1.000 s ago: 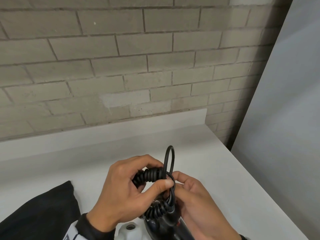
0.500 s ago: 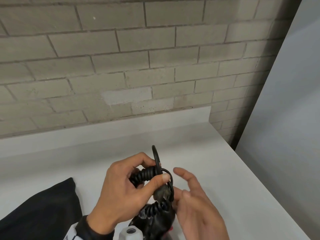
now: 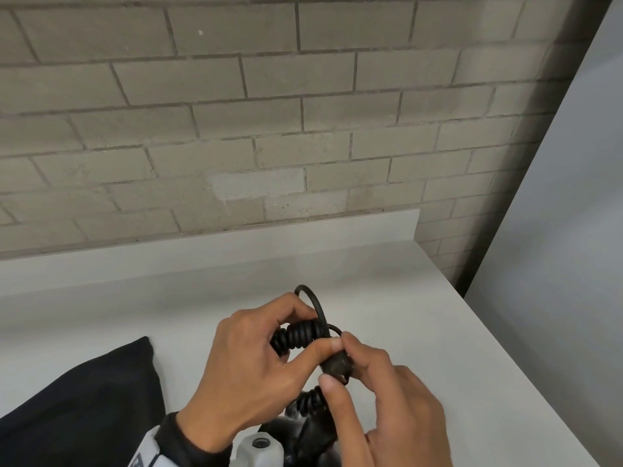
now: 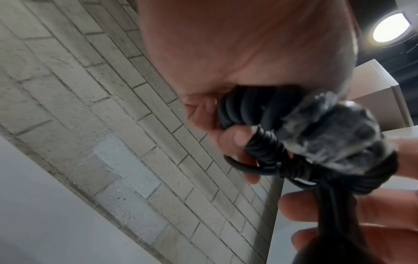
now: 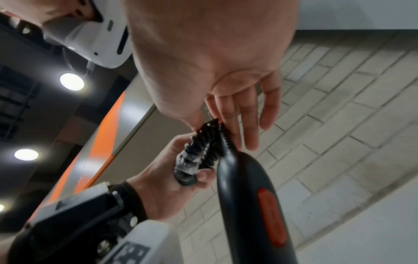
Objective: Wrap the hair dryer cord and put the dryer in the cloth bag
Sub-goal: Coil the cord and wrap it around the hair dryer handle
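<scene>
The black hair dryer (image 3: 305,433) is low between my hands, its handle with a red switch (image 5: 270,216) pointing at the right wrist camera. Its coiled black cord (image 3: 300,333) is bunched above the handle, and a plain loop (image 3: 312,298) sticks up from it. My left hand (image 3: 313,326) grips the coils (image 4: 244,107) with thumb and curled fingers. My right hand (image 3: 338,364) pinches the dark plug (image 3: 335,364) between thumb and forefinger, right beside the left thumb. The black cloth bag (image 3: 84,399) lies flat on the counter to the left.
The white counter (image 3: 421,332) ends in a low white upstand against a grey brick wall (image 3: 303,129). Its right edge drops off beside a pale grey wall panel (image 3: 556,264). A wrist camera mount (image 3: 259,449) sits at my left cuff.
Half a second ago my right hand was off the cord with its fingers spread. It has come back and now pinches the plug. The left hand kept hold of the coils.
</scene>
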Tool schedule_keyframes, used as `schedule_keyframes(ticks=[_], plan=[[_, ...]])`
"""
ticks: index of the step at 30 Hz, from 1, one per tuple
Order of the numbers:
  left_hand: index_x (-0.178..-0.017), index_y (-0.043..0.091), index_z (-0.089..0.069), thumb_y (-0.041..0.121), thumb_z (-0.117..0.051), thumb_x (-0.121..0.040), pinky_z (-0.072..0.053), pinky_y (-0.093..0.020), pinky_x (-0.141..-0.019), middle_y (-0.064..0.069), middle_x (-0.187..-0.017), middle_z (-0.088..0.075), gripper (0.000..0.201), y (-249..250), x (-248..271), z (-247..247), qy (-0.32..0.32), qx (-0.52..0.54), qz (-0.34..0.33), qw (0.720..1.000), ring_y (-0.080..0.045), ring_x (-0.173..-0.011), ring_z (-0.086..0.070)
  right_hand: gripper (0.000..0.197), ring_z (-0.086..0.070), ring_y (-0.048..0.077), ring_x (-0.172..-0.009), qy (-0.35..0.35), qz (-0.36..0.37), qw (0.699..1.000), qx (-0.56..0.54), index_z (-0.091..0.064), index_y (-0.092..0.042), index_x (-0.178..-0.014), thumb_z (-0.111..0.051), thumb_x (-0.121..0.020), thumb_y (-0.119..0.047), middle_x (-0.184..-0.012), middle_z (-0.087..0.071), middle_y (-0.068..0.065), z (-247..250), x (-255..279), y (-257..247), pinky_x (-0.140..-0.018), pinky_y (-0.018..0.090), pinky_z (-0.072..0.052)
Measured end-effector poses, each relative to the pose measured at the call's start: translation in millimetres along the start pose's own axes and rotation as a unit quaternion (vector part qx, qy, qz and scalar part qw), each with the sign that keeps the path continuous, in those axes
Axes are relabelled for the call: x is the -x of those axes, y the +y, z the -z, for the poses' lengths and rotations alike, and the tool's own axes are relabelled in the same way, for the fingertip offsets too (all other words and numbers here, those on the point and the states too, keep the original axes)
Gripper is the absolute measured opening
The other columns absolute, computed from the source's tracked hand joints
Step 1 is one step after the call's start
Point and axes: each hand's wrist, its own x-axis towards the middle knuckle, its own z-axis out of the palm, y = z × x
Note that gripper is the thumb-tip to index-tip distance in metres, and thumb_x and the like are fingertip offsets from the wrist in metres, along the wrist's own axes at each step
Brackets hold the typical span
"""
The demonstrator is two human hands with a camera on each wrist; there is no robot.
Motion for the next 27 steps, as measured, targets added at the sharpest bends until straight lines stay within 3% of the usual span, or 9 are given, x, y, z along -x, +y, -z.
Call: schedule_keyframes(ticks=[6,10,12,14,17,21,23,25,27], plan=[[-0.081,0.037,-0.059,0.068,-0.067,-0.071,-0.045,-0.021,-0.051,0.020,-0.080,-0.070,0.034,0,0,-4,0.031,-0.018,0.002,0.999,-0.013,-0.049,-0.055,0.052,-0.058,0.009,-0.060,0.059,0.010,0.996,0.066,-0.075,-0.017,-0.102,-0.037,-0.097,-0.051,-0.072,-0.072,-0.010,-8,2,-2,-0.062,0.019,-0.046],[-0.083,0.035,-0.060,0.064,-0.068,-0.073,-0.047,-0.025,-0.051,0.016,-0.089,-0.068,0.032,0,1,-8,0.046,-0.010,-0.014,0.999,-0.009,-0.051,-0.052,0.035,-0.063,0.005,-0.087,0.090,-0.004,0.995,0.049,-0.074,-0.020,-0.096,-0.050,-0.089,-0.045,-0.113,-0.072,-0.001,-13,7,-5,-0.071,0.024,-0.050],[-0.082,0.034,-0.060,0.062,-0.068,-0.075,-0.046,-0.023,-0.053,0.014,-0.090,-0.067,0.030,0,1,-9,0.046,-0.007,-0.024,0.999,-0.008,-0.057,-0.055,0.028,-0.065,0.011,-0.096,0.115,-0.003,0.993,0.015,-0.067,-0.024,-0.097,-0.051,-0.090,-0.045,-0.121,-0.068,-0.002,-16,9,-5,-0.070,0.027,-0.052],[-0.082,0.034,-0.060,0.061,-0.068,-0.075,-0.046,-0.022,-0.054,0.013,-0.090,-0.066,0.029,-1,1,-9,0.045,-0.004,-0.031,0.998,-0.008,-0.061,-0.056,0.023,-0.061,0.012,-0.106,0.128,0.008,0.992,-0.020,-0.058,-0.025,-0.100,-0.049,-0.093,-0.045,-0.116,-0.068,-0.008,-19,10,-5,-0.080,0.025,-0.050],[-0.083,0.035,-0.060,0.062,-0.067,-0.076,-0.049,-0.028,-0.053,0.013,-0.091,-0.065,0.029,-1,1,-8,0.045,-0.002,-0.041,0.998,-0.010,-0.062,-0.057,0.018,-0.059,0.013,-0.111,0.135,0.009,0.989,-0.052,-0.055,-0.025,-0.097,-0.053,-0.091,-0.041,-0.111,-0.070,-0.012,-21,12,-5,-0.090,0.010,-0.042],[-0.083,0.036,-0.062,0.056,-0.073,-0.074,-0.050,-0.032,-0.050,0.010,-0.097,-0.060,0.025,-1,1,-8,0.049,0.020,-0.053,0.997,-0.017,-0.057,-0.058,0.013,-0.060,0.011,-0.114,0.151,0.009,0.987,-0.061,-0.058,-0.023,-0.088,-0.064,-0.081,-0.033,-0.107,-0.072,-0.013,-21,13,-9,-0.090,0.007,-0.041],[-0.083,0.037,-0.065,0.051,-0.078,-0.072,-0.049,-0.026,-0.049,0.008,-0.103,-0.056,0.022,-3,1,-8,0.060,0.047,-0.053,0.996,-0.016,-0.056,-0.059,0.013,-0.062,0.009,-0.111,0.145,0.015,0.988,-0.053,-0.065,-0.019,-0.082,-0.067,-0.078,-0.032,-0.103,-0.073,-0.012,-19,13,-10,-0.088,0.007,-0.043],[-0.084,0.033,-0.064,0.046,-0.078,-0.072,-0.048,-0.015,-0.056,0.011,-0.106,-0.057,0.022,-4,0,-9,0.061,0.049,-0.065,0.995,-0.010,-0.071,-0.063,0.018,-0.063,0.006,-0.106,0.138,0.012,0.989,-0.041,-0.070,-0.014,-0.074,-0.070,-0.074,-0.032,-0.099,-0.075,-0.010,-18,12,-9,-0.087,0.006,-0.044],[-0.085,0.029,-0.062,0.043,-0.077,-0.074,-0.048,-0.014,-0.066,0.014,-0.110,-0.062,0.023,-4,1,-10,0.053,0.047,-0.071,0.995,-0.010,-0.089,-0.065,0.015,-0.063,0.004,-0.102,0.143,0.016,0.989,-0.047,-0.069,-0.018,-0.077,-0.070,-0.073,-0.032,-0.099,-0.074,-0.011,-18,10,-10,-0.087,0.005,-0.043]])
